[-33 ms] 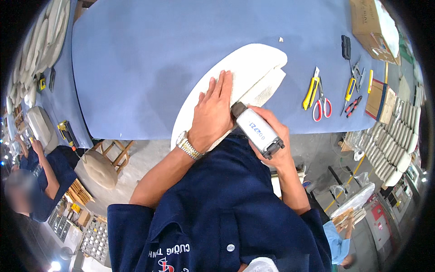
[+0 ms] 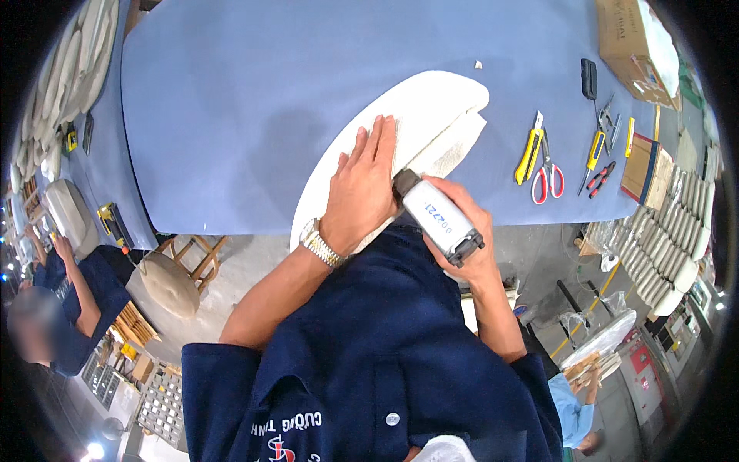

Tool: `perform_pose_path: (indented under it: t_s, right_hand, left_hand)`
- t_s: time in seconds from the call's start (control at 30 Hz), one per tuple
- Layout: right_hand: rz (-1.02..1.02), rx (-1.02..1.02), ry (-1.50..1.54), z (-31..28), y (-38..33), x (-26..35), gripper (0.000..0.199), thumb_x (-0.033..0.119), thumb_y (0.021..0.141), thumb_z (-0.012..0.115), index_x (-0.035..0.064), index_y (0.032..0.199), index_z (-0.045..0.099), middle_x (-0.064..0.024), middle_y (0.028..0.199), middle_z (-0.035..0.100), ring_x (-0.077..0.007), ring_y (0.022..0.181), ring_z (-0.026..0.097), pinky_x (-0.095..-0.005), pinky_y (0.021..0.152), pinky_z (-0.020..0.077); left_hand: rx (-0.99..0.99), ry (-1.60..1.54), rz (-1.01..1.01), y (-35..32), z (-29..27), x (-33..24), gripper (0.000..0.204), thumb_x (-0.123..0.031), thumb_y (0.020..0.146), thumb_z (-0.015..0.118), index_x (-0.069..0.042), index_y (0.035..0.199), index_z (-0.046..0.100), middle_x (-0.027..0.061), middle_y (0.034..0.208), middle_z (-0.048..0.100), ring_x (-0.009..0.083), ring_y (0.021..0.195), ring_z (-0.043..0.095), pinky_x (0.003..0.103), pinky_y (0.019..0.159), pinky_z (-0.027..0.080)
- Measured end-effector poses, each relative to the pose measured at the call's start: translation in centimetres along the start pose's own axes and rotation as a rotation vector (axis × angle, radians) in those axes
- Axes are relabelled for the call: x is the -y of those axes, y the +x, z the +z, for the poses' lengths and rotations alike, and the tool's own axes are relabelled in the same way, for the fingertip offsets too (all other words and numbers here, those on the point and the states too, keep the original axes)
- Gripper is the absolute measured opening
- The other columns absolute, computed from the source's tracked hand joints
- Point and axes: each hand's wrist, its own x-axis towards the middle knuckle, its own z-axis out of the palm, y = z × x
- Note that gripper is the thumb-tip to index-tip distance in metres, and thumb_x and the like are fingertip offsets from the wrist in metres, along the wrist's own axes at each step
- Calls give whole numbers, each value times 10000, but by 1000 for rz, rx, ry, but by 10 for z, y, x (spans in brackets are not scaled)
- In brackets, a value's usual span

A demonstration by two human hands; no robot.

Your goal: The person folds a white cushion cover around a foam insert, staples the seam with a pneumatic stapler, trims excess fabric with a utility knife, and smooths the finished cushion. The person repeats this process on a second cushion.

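A white padded piece (image 2: 431,100) with a rounded end lies at the table's near edge, with a loose flap of cover (image 2: 456,148) along its right side. My left hand (image 2: 362,185) lies flat on it, fingers stretched forward and a metal watch on the wrist. My right hand (image 2: 473,223) is wrapped round a staple gun (image 2: 437,214) with a white body and black ends. The gun's dark nose points at the padded piece's near edge beside my left palm; whether it touches is hidden.
On the blue table (image 2: 231,92), right of the piece, lie a yellow cutter (image 2: 528,156), red-handled scissors (image 2: 548,182), a yellow screwdriver (image 2: 594,150) and red pliers (image 2: 600,179). A cardboard box (image 2: 627,54) stands far right. A co-worker (image 2: 77,300) is at the left; padded pieces (image 2: 654,239) are stacked right.
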Motion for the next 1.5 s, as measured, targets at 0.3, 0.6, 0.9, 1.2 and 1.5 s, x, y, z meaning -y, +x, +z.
perform_pose_path:
  t_s: [0.3,0.6,0.9,1.2,1.5]
  right_hand:
    - [-177,-97,21,12,4,-16,573,39,788,748,56,1350,632,-168,1224,730,-293,1100,739,-329,910,560]
    - [-196,-164,-45,18,-10,-24,572,38,780,746,51,1343,650,-205,1237,719,-320,1117,731,-348,908,572]
    - [-88,-34,43,12,-4,-10,511,93,806,765,47,1306,667,-197,1227,725,-335,1115,728,-357,917,568]
    - [-230,-23,-129,10,-14,-19,521,132,809,765,40,1313,669,-179,1251,721,-342,1129,718,-384,949,559]
    - [-83,-14,-41,25,-11,-10,570,45,791,734,36,1350,625,-162,1183,731,-289,1062,740,-325,893,558]
  left_hand:
    - [267,-321,167,-4,-24,68,1127,-365,810,839,-84,1657,150,272,1693,175,400,1584,156,484,1284,181]
    - [-9,-31,75,-30,5,47,958,-288,888,728,-71,1643,181,250,1666,276,470,1523,291,625,1146,376]
    - [39,1,-43,-29,-4,20,935,-136,847,727,-19,1619,213,287,1626,326,441,1518,310,459,1210,367]
    - [5,-48,4,-32,-1,33,988,-142,821,770,-45,1630,211,253,1655,295,445,1530,288,586,1165,377]
    - [-21,-77,-9,-27,7,35,975,-139,821,752,-42,1629,216,253,1652,306,464,1524,291,664,1143,369]
